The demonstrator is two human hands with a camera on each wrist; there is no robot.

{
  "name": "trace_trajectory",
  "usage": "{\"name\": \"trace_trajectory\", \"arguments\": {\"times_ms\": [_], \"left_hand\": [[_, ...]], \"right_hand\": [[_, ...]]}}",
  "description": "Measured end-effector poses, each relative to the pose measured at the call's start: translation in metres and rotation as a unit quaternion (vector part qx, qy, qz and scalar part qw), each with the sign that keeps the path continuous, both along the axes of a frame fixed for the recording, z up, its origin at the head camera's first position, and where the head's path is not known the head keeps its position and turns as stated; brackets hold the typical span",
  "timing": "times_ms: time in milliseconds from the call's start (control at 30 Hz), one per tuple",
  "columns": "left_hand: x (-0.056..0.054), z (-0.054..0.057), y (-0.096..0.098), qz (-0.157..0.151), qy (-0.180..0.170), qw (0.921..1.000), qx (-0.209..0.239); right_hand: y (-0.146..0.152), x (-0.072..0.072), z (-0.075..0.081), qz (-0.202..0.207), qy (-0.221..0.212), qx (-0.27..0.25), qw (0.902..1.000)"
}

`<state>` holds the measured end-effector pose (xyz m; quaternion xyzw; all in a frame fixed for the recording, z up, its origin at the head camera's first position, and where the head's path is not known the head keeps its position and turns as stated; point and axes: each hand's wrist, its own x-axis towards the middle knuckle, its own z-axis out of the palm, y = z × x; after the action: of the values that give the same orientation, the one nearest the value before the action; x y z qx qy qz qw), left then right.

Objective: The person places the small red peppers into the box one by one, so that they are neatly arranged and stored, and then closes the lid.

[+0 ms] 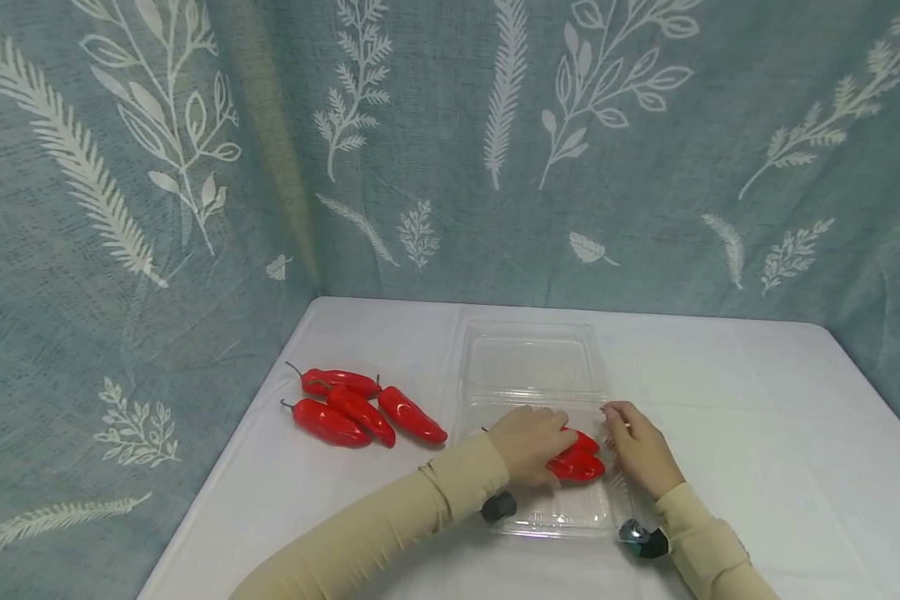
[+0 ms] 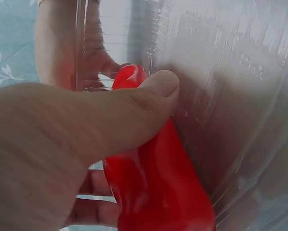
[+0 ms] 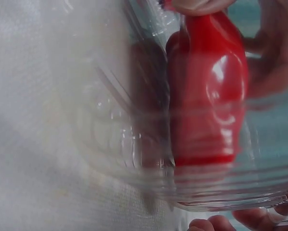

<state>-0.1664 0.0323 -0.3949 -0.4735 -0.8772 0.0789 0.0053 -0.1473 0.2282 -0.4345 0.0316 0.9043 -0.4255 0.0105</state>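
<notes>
My left hand (image 1: 528, 446) reaches down into the base of a clear plastic clamshell container (image 1: 555, 521). Its thumb (image 2: 129, 110) lies across a red pepper (image 2: 158, 187), with fingers around the far side, gripping it. In the head view, red peppers (image 1: 579, 467) show past that hand inside the base; the hand partly covers them. My right hand (image 1: 641, 450) is at the container's right side, thumb and fingers pinching its rim. The right wrist view shows a red pepper (image 3: 211, 91) through the clear wall, with right fingertips (image 3: 206, 225) at the bottom edge.
Several red peppers (image 1: 356, 412) with dark stems lie in a group on the white table (image 1: 390, 333), left of the container. The container's lid (image 1: 528, 358) is folded back behind the base. A green-blue curtain with white leaves (image 1: 435, 167) hangs behind and at the left.
</notes>
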Motion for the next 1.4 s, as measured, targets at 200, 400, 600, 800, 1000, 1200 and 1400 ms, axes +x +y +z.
{"name": "trace_trajectory", "arguments": {"times_ms": [200, 400, 600, 800, 1000, 1200, 1400], "left_hand": [[0.0, 0.001, 0.003, 0.009, -0.002, 0.9999, -0.013], [0.0, -0.003, 0.006, 0.022, 0.001, 0.9994, -0.027], [0.002, -0.005, 0.008, 0.037, -0.012, 0.9981, -0.049], [0.002, -0.003, 0.008, 0.038, -0.012, 0.9979, -0.05], [0.001, 0.0, 0.006, 0.038, -0.003, 0.998, -0.051], [0.002, 0.001, 0.003, 0.034, -0.013, 0.9985, -0.041], [0.001, 0.003, -0.006, 0.03, -0.051, 0.9982, -0.01]], "right_hand": [[-0.001, -0.001, 0.002, -0.001, -0.005, -0.004, 1.0], [-0.003, -0.002, 0.004, -0.002, -0.006, 0.003, 1.0], [-0.003, -0.003, 0.005, 0.0, -0.003, 0.025, 0.9997], [-0.003, -0.004, 0.005, 0.0, -0.001, 0.029, 0.9996], [-0.003, -0.005, 0.006, 0.0, -0.004, 0.027, 0.9996], [-0.002, -0.005, 0.006, -0.005, -0.016, 0.019, 0.9997], [0.001, -0.002, 0.003, -0.012, -0.03, 0.004, 0.9995]]}}
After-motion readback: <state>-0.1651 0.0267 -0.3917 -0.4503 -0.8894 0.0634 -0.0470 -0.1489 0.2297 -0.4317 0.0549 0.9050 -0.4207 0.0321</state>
